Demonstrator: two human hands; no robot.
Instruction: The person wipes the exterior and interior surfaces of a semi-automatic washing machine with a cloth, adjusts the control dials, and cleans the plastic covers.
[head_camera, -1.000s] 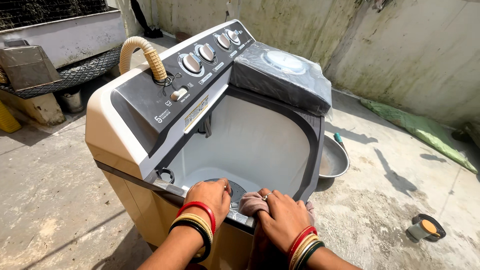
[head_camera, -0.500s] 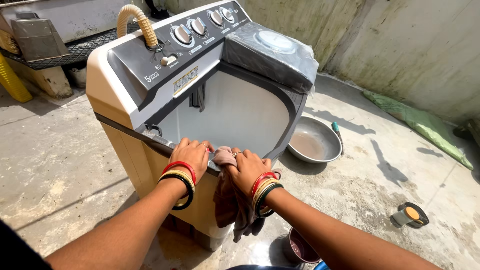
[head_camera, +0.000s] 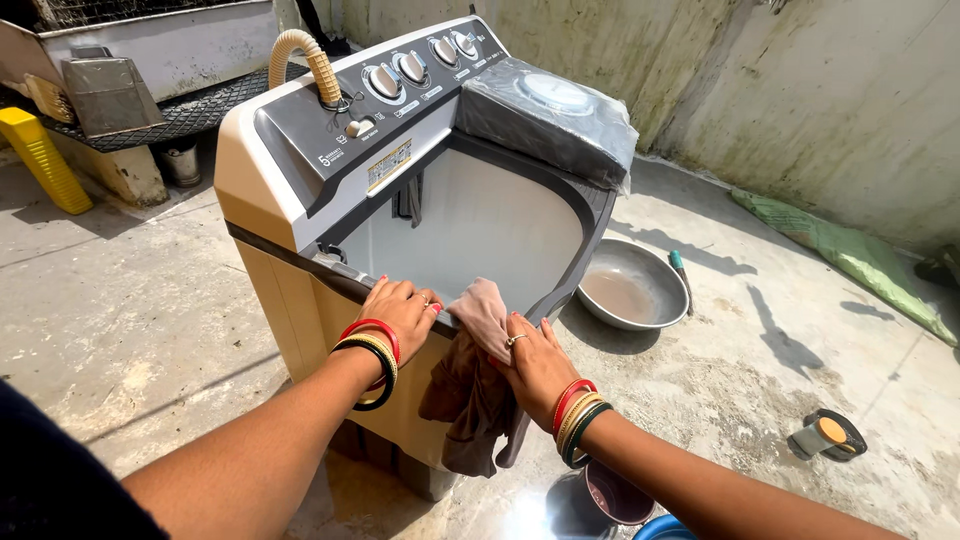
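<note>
Our left hand (head_camera: 400, 312) rests flat, fingers curled over the front rim of the washing machine (head_camera: 300, 230), holding nothing. Our right hand (head_camera: 538, 362) presses a brown cloth (head_camera: 472, 375) against the rim just beside it, at its three o'clock; the cloth drapes down the front panel. To wipe well, we judge it best to keep the palm flat and the cloth bunched under it. A steel basin (head_camera: 630, 295) sits on the floor at two o'clock, a small pot (head_camera: 612, 495) at five o'clock near our feet.
</note>
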